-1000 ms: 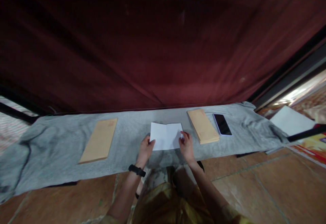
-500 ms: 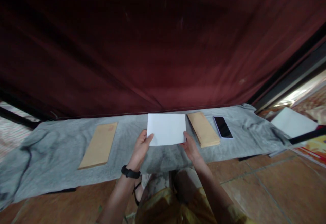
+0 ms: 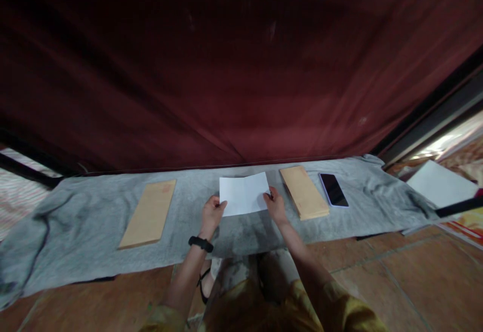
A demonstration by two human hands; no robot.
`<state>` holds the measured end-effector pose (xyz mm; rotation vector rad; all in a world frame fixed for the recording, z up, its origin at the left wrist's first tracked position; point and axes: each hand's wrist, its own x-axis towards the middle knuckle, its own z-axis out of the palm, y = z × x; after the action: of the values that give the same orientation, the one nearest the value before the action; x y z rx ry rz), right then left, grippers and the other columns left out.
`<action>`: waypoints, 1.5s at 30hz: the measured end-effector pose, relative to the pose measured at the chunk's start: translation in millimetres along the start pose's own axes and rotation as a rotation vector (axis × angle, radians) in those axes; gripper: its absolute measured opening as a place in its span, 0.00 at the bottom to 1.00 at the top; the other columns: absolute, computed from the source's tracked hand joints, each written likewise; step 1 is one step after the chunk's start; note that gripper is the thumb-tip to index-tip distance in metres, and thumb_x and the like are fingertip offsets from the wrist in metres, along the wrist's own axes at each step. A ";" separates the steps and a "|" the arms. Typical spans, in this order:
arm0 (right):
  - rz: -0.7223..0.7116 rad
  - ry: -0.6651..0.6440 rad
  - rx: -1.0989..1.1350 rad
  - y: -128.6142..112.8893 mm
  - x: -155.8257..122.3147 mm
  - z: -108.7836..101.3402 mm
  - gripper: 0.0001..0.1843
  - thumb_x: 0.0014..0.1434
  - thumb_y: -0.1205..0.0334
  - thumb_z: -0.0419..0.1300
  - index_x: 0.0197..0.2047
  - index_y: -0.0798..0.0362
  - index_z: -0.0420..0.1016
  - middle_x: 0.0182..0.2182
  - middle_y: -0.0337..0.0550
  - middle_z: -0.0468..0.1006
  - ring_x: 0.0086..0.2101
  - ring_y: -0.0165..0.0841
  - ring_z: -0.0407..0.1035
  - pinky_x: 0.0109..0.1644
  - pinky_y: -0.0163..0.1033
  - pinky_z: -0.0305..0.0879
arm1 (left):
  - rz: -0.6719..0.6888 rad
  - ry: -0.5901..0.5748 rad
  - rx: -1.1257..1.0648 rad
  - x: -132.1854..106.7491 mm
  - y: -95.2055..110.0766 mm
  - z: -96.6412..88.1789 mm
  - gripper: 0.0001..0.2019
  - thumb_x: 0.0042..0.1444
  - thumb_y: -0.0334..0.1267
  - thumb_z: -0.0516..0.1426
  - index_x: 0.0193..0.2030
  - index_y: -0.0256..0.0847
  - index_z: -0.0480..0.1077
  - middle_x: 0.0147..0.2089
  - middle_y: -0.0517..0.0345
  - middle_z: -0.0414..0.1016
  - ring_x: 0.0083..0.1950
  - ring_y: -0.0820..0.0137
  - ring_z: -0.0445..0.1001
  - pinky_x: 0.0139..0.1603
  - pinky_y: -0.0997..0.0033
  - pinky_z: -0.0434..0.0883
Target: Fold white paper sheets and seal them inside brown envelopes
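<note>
The view is filled across its upper half by a dark red fabric curtain (image 3: 241,80). Below, brown-orange floor tiles (image 3: 362,281) are seen. Between them, a long, narrow desk covered in rumpled grey fleecy cloth (image 3: 90,236) is set close to the curtain. Past its right end, a flat white rectangular panel (image 3: 441,185) is partly crossed by a dark bar. Both arms are clothed in yellow sleeves (image 3: 352,304).

A long, flat tan paper envelope (image 3: 149,214) is laid slantwise toward the left; whether more than 1 is lying there cannot be told. At the middle, just above or on the desk, a blank white rectangular paper sheet (image 3: 243,196) is held, with 1 faint crease down its centre. Just to its right, a stack of tan paper envelopes (image 3: 304,191) is placed.

By the left hand (image 3: 212,214), the sheet's lower left edge is pinched; by the right hand (image 3: 275,205), its right edge. Both grips are closed on the paper. Beside the stack, a dark-screened phone with a pale lilac rim (image 3: 333,190) is laid face up. Around the left wrist, a black band (image 3: 200,244) is worn.
</note>
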<state>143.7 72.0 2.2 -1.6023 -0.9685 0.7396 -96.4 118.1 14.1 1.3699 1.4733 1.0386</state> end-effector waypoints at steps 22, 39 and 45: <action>-0.492 0.022 -0.604 10.3 -14.0 23.2 0.24 0.70 0.62 0.46 0.65 0.57 0.67 0.61 0.56 0.71 0.60 0.43 0.64 0.64 0.52 0.62 | 0.516 0.049 0.831 -26.2 1.2 34.3 0.21 0.65 0.31 0.48 0.64 0.34 0.65 0.67 0.39 0.66 0.68 0.56 0.65 0.66 0.55 0.65; -0.510 -0.245 -0.819 13.3 -3.7 67.0 0.27 0.76 0.57 0.39 0.71 0.54 0.61 0.68 0.48 0.65 0.69 0.38 0.55 0.73 0.50 0.48 | 0.556 -0.216 1.038 -1.7 -18.3 72.8 0.29 0.67 0.33 0.45 0.75 0.34 0.52 0.76 0.44 0.53 0.78 0.57 0.46 0.76 0.49 0.47; -0.523 -0.215 -0.833 19.8 -1.9 67.2 0.25 0.73 0.57 0.48 0.69 0.52 0.64 0.70 0.51 0.61 0.69 0.42 0.53 0.72 0.55 0.47 | 0.480 -0.120 0.962 4.8 -21.5 58.1 0.28 0.69 0.37 0.43 0.74 0.37 0.54 0.76 0.46 0.55 0.78 0.60 0.47 0.76 0.51 0.48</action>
<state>89.7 99.8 -32.9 -1.8338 -1.9305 0.1234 -47.3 123.1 -23.7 2.5012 1.6595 0.4622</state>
